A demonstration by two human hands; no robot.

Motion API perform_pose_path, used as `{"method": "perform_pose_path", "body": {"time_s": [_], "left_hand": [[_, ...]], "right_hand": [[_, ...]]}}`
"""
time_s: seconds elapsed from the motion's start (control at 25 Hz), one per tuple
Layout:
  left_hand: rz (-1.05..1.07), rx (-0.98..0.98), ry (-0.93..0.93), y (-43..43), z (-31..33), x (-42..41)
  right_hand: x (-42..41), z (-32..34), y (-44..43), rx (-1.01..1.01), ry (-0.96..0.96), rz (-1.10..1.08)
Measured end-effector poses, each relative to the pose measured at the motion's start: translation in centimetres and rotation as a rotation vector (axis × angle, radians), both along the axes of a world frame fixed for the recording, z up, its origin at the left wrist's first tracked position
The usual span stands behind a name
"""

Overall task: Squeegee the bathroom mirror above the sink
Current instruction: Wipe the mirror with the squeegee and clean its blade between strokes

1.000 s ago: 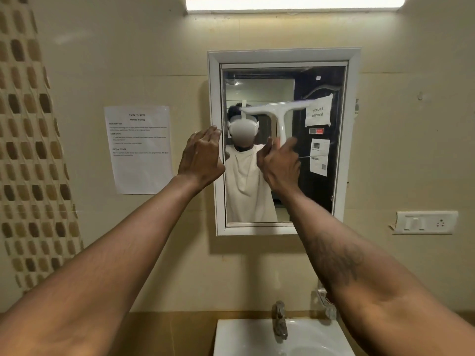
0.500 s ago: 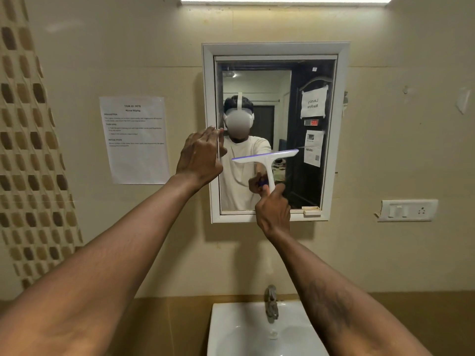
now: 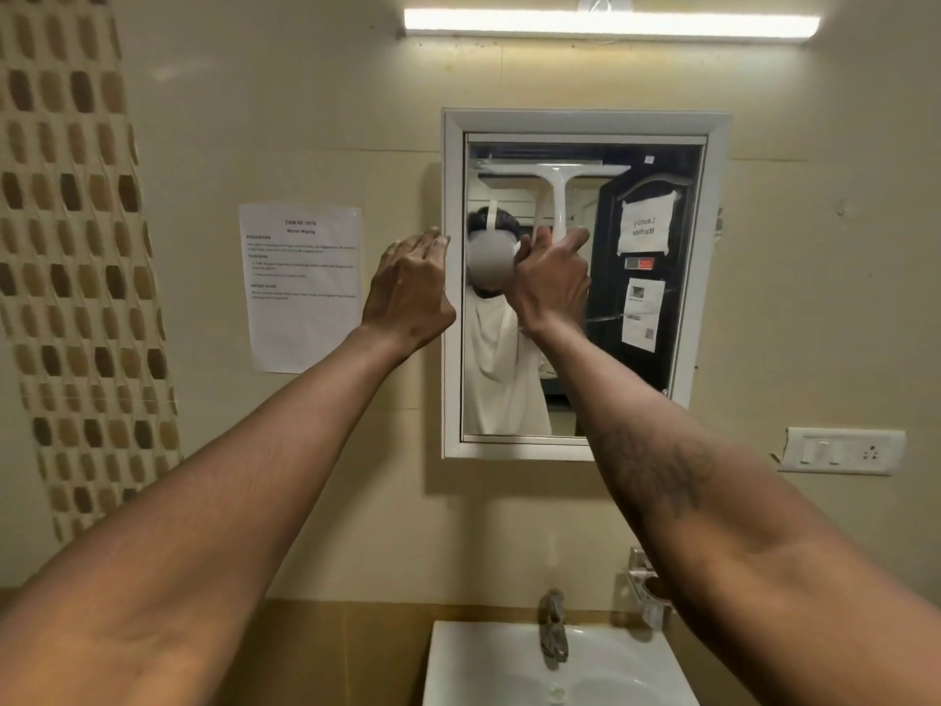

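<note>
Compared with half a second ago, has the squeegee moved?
Yes: the squeegee has gone up, from below the middle of the mirror frame to near its top edge.

The beige wall [image 3: 509, 68] carries a white-framed mirror [image 3: 682, 298]. To the left of it a printed paper sheet [image 3: 303, 318] is stuck, and further left runs a strip of brown mosaic tiles [image 3: 76, 247]. A tube light [image 3: 611, 24] is above the mirror, a switch plate [image 3: 840, 450] at its lower right. Below, a white sink [image 3: 509, 670] with a metal tap [image 3: 554, 629] sits on the brown tabletop [image 3: 331, 654].
</note>
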State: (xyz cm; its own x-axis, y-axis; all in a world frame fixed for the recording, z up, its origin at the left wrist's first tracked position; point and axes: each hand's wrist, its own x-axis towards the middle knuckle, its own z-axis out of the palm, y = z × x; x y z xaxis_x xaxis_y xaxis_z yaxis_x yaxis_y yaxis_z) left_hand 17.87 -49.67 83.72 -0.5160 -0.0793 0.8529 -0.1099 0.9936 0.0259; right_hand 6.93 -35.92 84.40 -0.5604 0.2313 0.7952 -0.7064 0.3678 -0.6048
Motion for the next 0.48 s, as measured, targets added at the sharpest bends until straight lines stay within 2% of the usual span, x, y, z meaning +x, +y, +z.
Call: {"method": "perform_pose_path", "body": {"time_s": [0.28,0.48], "left_hand": [[-0.006,-0.002,-0.005,-2.0,1.3,-0.6],[-0.016,-0.01,-0.015,-2.8,0.5,-1.3]], "right_hand": [[-1.2,2.3,-2.1,0.025,-0.017,-0.037],[-1.9,0.7,-2.7,0.061,-0.077,-0.065]]}}
